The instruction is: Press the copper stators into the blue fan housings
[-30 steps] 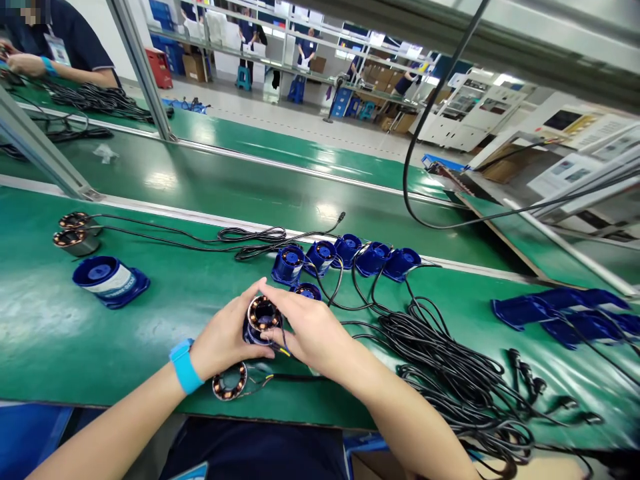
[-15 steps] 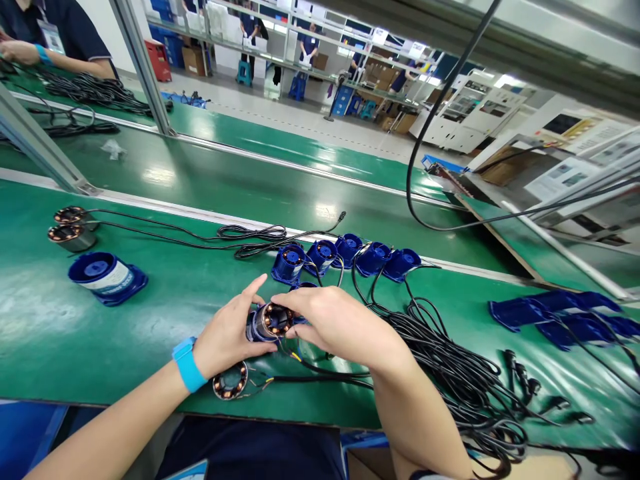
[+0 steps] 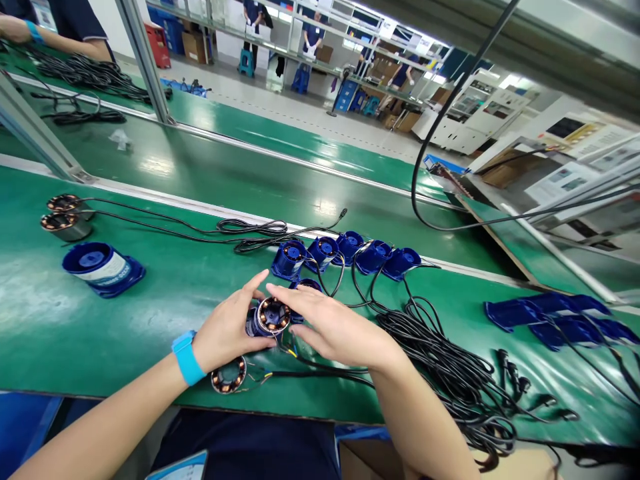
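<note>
My left hand is wrapped round a motor stator, a metal ring with copper windings, held just above the green table. My right hand is beside it on the right, fingers stretched out, its fingertips touching the stator's rim. Thin coloured wires trail from the stator toward me. A second stator lies flat on the table just below my left hand. A blue fan housing sits right behind my hands.
A row of blue fan housings with black cords stands behind. A heap of black cables lies right. A blue housing and two stators sit left. More blue parts lie far right. Another person's arm works far left.
My right hand has opened and shifted right off the stator's top, now only touching its rim. The stator in my left hand has tilted a little. The view has dropped slightly.
</note>
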Motion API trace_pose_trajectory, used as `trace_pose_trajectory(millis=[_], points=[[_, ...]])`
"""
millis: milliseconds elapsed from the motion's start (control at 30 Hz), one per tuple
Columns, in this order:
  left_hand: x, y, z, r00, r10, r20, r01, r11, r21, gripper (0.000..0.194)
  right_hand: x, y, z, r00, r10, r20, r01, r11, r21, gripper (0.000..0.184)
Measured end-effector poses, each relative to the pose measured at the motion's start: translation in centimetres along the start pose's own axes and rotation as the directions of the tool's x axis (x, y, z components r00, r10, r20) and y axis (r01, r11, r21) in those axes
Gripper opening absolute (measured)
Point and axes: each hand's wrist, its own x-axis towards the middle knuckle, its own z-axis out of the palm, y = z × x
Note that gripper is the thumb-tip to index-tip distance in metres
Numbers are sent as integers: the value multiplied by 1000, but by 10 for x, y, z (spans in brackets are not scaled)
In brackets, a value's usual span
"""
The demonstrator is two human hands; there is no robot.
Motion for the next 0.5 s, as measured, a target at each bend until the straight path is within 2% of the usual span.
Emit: trace_pose_trajectory(millis=[67,133,200,233,267,333,367,433,500], points=[[1,1,-1,1000,-11,13,11,1000,4,124,-7,6,3,999,-37,-2,37,998,59,77],[2,2,-1,999,-25,30,25,1000,0,124,-10,7,5,997,-43,-58,51,989,138,73],[3,2,-2,999,-31,39,32,999,-12,124,-10,1,9,980,53,-190,-13,979,205,61],[3,2,-2,999,-30,39,31,999,-17,123,-8,-4,12,958,123,-260,-67,975,214,60],[2,2,-3,999,-29,37,30,999,-21,123,-6,-9,17,932,176,-318,-115,973,201,68],[2,2,-3,999,-20,32,21,999,-25,121,-1,-18,26,899,185,-398,-153,982,109,91],[1,2,-4,999,-15,35,16,1000,-27,121,1,-21,30,898,155,-412,-144,988,58,92],[1,3,-5,999,-8,50,10,999,-30,122,6,-23,34,917,113,-384,-115,993,16,78],[0,3,-5,998,-2,66,4,999,-33,123,10,-20,32,954,131,-271,-127,991,32,73]])
